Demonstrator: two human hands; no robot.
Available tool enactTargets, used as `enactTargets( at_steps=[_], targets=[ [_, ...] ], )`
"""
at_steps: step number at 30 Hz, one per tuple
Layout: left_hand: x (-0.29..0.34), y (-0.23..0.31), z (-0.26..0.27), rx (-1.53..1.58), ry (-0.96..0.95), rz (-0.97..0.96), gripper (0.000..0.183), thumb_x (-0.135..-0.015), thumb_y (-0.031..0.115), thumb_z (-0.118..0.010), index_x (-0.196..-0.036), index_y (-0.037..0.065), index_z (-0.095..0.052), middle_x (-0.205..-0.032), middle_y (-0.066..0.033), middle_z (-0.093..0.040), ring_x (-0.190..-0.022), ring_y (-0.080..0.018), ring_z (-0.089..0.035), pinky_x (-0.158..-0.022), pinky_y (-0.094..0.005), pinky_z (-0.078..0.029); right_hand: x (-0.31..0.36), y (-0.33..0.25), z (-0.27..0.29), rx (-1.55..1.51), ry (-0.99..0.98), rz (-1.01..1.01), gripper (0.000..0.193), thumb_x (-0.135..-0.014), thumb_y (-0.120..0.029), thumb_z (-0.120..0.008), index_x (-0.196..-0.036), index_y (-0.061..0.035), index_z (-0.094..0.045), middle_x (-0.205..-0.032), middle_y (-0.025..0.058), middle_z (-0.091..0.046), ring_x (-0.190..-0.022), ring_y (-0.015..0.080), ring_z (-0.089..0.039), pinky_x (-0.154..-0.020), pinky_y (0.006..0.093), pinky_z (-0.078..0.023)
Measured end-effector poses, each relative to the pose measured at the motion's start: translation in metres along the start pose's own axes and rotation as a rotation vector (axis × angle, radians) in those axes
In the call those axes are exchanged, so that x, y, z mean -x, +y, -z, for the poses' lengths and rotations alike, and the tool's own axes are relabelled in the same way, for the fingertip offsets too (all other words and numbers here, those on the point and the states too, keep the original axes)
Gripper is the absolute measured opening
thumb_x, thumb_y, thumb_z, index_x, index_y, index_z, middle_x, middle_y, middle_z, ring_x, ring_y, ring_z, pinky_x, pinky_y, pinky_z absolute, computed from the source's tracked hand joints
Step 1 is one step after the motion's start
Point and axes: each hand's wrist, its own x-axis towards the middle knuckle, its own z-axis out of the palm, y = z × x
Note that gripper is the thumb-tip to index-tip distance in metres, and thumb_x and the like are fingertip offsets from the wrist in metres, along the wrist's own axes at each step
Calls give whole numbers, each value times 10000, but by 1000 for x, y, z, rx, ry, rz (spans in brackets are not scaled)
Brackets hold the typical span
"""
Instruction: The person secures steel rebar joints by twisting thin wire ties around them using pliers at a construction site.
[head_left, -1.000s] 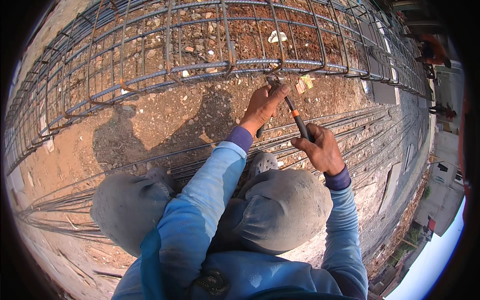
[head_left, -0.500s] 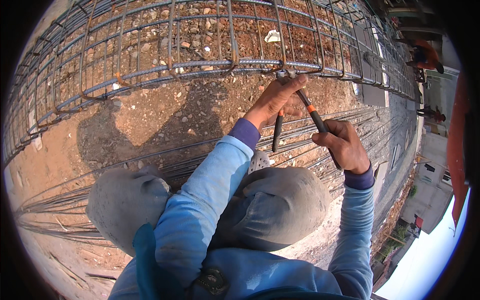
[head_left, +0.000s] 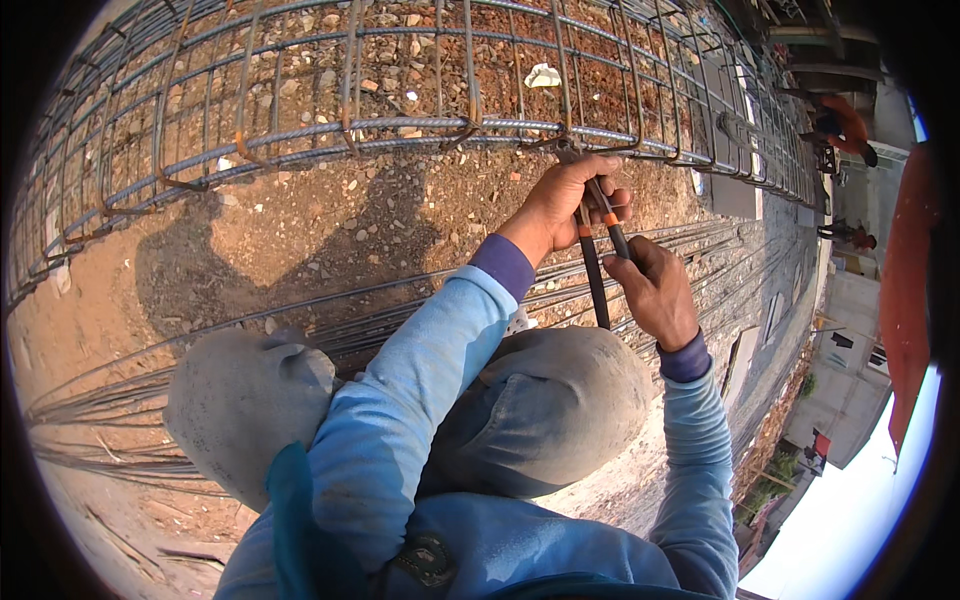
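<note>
Long-handled pincers [head_left: 592, 262] with black grips and orange bands reach up to the lower bar of a rebar cage [head_left: 420, 125]. The jaws are beside a joint where an upright stirrup meets that bar; my hand partly hides them. My left hand [head_left: 562, 205] is closed round the upper part of the pincers, just below the jaws, its thumb pointing right. Lower down, my right hand [head_left: 660, 292] is closed on the right handle. The left handle hangs close beside it, outside my right hand's grip. Any tie wire at the joint is too small to make out.
Loose rebar rods [head_left: 380, 325] lie across the ground between the cage and my bent knees [head_left: 555, 410]. Stony soil [head_left: 300, 240] lies under the cage. At the far right are people in orange [head_left: 848, 128], a red cloth [head_left: 908, 290] and grey buildings [head_left: 835, 365].
The pincers' handles have swung closer together. My right hand has moved left and slightly down, nearer my left hand. My left hand's fingers have curled in around the tool.
</note>
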Motion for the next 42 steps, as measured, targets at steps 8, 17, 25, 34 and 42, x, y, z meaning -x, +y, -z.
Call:
enactTargets(
  at_steps=[8, 17, 25, 34, 42],
  targets=[
    [-9, -9, -43, 265, 204, -129, 216, -838, 223, -600, -695, 91, -506, -633, -70, -593, -601, -224, -628, -565, -307, -515, 30, -23, 16, 973, 422, 476, 600, -747, -159, -677, -1309, -85, -480, -1102, 105, -524, -1011, 240, -521, -864, 379, -379],
    [-14, 5, -75, 524, 107, -224, 260, -961, 331, -529, -885, 82, -529, -879, -80, -597, -823, -220, -616, -733, -367, -536, -72, -52, 125, 1093, 299, 697, 439, -741, -11, -574, -1118, -224, -646, -854, 23, -600, -871, 228, -601, -757, 379, -451],
    [-7, 8, -43, 331, 93, -113, 339, -824, 440, -693, -890, 131, -570, -875, -68, -624, -847, -238, -636, -728, -385, -515, -71, -61, 124, 460, -518, -235, 197, -857, -194, -628, -904, -6, -660, -631, 86, -620, -539, 179, -634, -463, 339, -516],
    [5, 6, -58, 556, -14, -74, 301, -841, 407, -689, -850, 123, -588, -823, -78, -648, -892, -191, -649, -657, -391, -548, -63, -77, 117, 217, -607, -428, 361, -937, -326, -566, -1066, 7, -623, -806, 79, -681, -701, 132, -668, -511, 285, -567],
    [-15, 12, -71, 792, 25, -126, 254, -863, 306, -613, -732, 97, -549, -697, -67, -638, -713, -205, -659, -676, -314, -546, -27, -114, 91, 1362, 44, 536, 398, -796, -198, -643, -1163, -74, -552, -888, 79, -580, -821, 233, -604, -739, 409, -452]
  ],
)
